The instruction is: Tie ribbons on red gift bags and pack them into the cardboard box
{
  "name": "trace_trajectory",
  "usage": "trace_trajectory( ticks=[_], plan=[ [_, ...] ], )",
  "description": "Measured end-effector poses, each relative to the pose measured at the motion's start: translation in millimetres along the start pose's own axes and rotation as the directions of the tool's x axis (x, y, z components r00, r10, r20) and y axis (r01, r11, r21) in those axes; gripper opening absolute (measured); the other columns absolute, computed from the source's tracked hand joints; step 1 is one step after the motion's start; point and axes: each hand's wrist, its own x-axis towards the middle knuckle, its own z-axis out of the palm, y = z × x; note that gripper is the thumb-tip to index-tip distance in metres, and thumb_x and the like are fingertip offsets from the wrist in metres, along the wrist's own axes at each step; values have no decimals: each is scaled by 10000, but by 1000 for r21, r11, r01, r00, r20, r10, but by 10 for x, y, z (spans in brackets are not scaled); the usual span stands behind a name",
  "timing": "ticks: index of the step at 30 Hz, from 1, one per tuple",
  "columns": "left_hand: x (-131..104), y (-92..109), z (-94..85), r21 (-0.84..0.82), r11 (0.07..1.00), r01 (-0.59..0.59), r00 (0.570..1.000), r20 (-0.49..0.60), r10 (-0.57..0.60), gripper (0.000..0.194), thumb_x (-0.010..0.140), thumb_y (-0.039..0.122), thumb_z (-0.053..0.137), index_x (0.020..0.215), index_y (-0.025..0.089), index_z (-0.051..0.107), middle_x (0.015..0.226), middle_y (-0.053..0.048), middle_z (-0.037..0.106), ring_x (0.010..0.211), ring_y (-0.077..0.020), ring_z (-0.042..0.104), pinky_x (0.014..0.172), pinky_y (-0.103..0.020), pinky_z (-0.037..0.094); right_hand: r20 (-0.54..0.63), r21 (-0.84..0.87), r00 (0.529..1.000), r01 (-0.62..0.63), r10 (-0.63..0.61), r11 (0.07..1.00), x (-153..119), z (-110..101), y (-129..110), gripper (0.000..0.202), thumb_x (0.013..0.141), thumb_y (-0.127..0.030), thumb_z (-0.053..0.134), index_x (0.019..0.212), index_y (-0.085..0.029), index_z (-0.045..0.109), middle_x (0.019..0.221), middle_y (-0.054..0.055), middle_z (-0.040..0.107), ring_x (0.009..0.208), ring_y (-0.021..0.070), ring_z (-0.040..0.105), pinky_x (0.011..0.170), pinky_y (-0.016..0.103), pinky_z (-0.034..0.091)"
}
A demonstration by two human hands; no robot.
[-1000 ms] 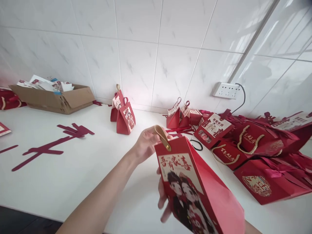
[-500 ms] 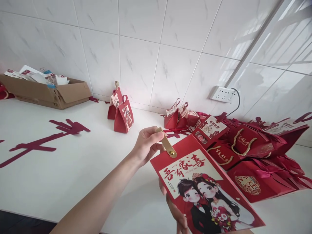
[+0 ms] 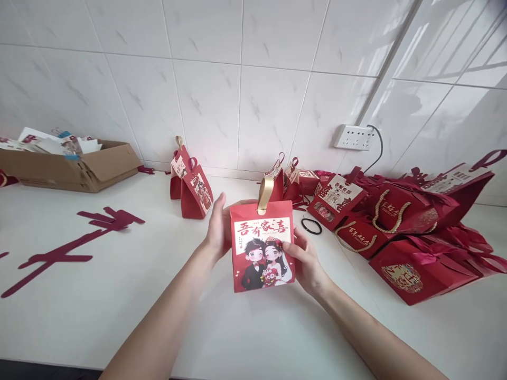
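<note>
A red gift box (image 3: 242, 279) with a cartoon bride and groom printed on its front is held upright over the white table. My left hand (image 3: 217, 230) is at its left edge, thumb pointing up and the other fingers hidden behind the box. On the other side, my right hand (image 3: 308, 264) grips the box with the thumb on the front and fingers behind. A gold strap (image 3: 265, 194) forms a loop at the top of the box. Both hands are closed around this one box.
Finished red boxes (image 3: 197, 194) stand near the tiled wall. At right are piled red gift boxes (image 3: 425, 264) and a black hair tie (image 3: 311, 226). Dark red strips (image 3: 59, 257) lie at left, before a cardboard box (image 3: 101, 168) of printed cards. A power strip (image 3: 354, 137) is on the wall.
The box has moved left and farther from me, turning to face me squarely. My left hand has let go of the gold strap and gone to the box's left side.
</note>
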Motion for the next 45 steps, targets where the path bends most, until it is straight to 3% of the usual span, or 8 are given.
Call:
trace_trajectory(
  ticks=[5, 13, 19, 27, 30, 34, 39, 45],
  plan=[
    [-11, -40, -24, 78, 997, 24, 1000, 11, -25, 655, 583, 720, 633, 909, 152, 668, 891, -108, 726, 964, -366, 644, 818, -424, 504, -17, -16, 999, 46, -46, 999, -5, 3, -48, 386, 680, -329, 738, 997, -234, 540, 1039, 48, 682, 881, 237, 667, 726, 364, 547],
    [-76, 107, 32, 68, 985, -157, 986, 59, 153, 661, 564, 697, 650, 913, 136, 679, 932, -122, 712, 929, -342, 655, 770, -418, 523, 28, -204, 993, 119, -116, 972, 10, -45, -72, 342, 685, -336, 748, 929, -222, 538, 960, 29, 656, 830, 185, 628, 710, 315, 515],
    [-56, 217, -23, 362, 807, -466, 835, -120, 536, 393, 568, 483, 786, 810, 187, 692, 691, -8, 667, 563, -124, 616, 543, -226, 489, 101, -298, 987, 150, -125, 943, 5, -17, -54, 326, 700, -325, 741, 889, -224, 496, 940, 12, 610, 832, 157, 588, 701, 277, 496],
    [-50, 198, -24, 430, 767, -477, 824, -85, 560, 337, 553, 448, 802, 744, 194, 687, 651, 1, 654, 525, -104, 586, 504, -214, 479, 112, -349, 987, 152, -120, 925, 1, -39, -43, 338, 708, -343, 735, 903, -226, 484, 942, 18, 604, 833, 162, 577, 674, 271, 481],
    [-49, 198, -5, 404, 796, -451, 814, -181, 553, 254, 584, 383, 793, 692, 191, 667, 635, 14, 645, 514, -96, 573, 508, -213, 468, 115, -332, 987, 145, -113, 932, 3, -48, -39, 341, 699, -338, 746, 906, -228, 498, 932, 12, 612, 857, 174, 593, 688, 280, 493],
    [-38, 184, 13, 135, 931, -340, 914, -186, 361, 345, 672, 515, 650, 721, 174, 671, 754, -38, 683, 721, -183, 650, 622, -280, 510, 30, -73, 990, -136, 139, 988, 12, -46, -46, 360, 707, -361, 725, 979, -224, 533, 953, 29, 650, 830, 188, 638, 694, 307, 515],
    [21, 28, 43, 138, 960, -243, 970, 14, 244, 375, 749, 438, 608, 1040, 206, 658, 1235, -72, 608, 1227, -272, 478, 913, -357, 441, 170, 218, 850, -525, 498, 823, -17, 4, -153, 374, 773, -479, 601, 1009, -190, 583, 858, 51, 666, 862, 258, 659, 785, 499, 520],
    [71, -158, 39, 313, 924, -219, 973, 146, 181, 451, 715, 352, 728, 1133, 260, 588, 1075, -68, 651, 1005, -238, 588, 854, -371, 436, 382, 192, 768, -610, 514, 768, -2, 38, -198, 424, 768, -555, 535, 1008, -210, 584, 840, 9, 667, 775, 204, 662, 823, 522, 497]
  ],
)
